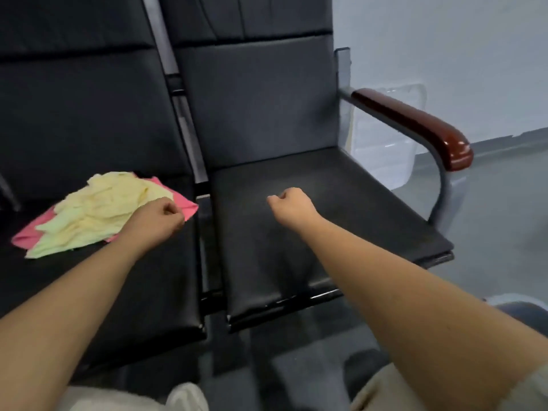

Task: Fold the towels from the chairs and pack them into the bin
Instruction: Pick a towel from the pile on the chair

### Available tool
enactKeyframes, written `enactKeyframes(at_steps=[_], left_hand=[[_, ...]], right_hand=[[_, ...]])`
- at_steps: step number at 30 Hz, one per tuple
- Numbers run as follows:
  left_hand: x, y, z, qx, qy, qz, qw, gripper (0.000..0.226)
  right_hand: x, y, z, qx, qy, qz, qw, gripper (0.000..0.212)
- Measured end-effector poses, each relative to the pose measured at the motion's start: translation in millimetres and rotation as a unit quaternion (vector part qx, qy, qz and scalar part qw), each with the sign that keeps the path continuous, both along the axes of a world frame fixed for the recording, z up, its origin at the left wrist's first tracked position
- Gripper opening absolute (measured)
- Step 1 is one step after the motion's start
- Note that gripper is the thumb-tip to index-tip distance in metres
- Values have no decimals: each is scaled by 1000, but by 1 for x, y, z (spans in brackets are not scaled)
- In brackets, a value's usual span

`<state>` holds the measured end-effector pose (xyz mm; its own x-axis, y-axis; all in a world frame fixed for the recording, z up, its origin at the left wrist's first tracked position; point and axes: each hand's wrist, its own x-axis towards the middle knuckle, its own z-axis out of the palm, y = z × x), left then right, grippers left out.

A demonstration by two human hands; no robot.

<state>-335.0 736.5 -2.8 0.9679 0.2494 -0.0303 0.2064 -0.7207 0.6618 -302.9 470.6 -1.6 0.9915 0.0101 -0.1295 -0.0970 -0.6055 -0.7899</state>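
Left hand (160,221) and right hand (292,206) curl fingers on nothing; yellow towel (98,209) over pink towel (186,204); armrest (415,126) fronts clear bin (382,161)

- Yellow towel (98,209): crumpled, heaped on pink one, on L chair (89,114) seat.
- Pink towel (188,204): underneath, corners sticking out both ends.
- Clear plastic bin (382,149): behind R chair (261,108) armrest, by wall.

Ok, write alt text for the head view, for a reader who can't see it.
A crumpled yellow towel lies on a pink towel on the left black chair seat. The person's left grip, a bare empty fist, hovers beside them; the right grip, also fisted, hangs over the right chair seat.
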Motion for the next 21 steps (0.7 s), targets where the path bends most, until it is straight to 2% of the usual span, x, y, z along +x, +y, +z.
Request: enactKeyframes(at_steps=[2, 4, 7, 12, 17, 21], left_hand=[[-13, 38, -5, 55, -3, 46, 997, 4], [-21, 73, -10, 94, 7, 100, 991, 14], [-24, 104, -28, 148, 37, 101, 983, 38], [-14, 135, -46, 117, 61, 106, 986, 67], [-11, 181, -64, 63, 77, 153, 983, 65], [-13, 203, -86, 122, 83, 203, 968, 54]], right_hand=[[-2, 36, -13, -6, 2, 48, 999, 29], [-1, 74, -26, -31, -2, 96, 995, 32], [6, 112, -38, -46, -17, 128, 991, 29], [28, 170, -56, -95, -69, 180, 977, 18], [56, 229, -57, -161, -157, 224, 948, 44], [78, 268, -67, -199, -152, 273, 929, 45]])
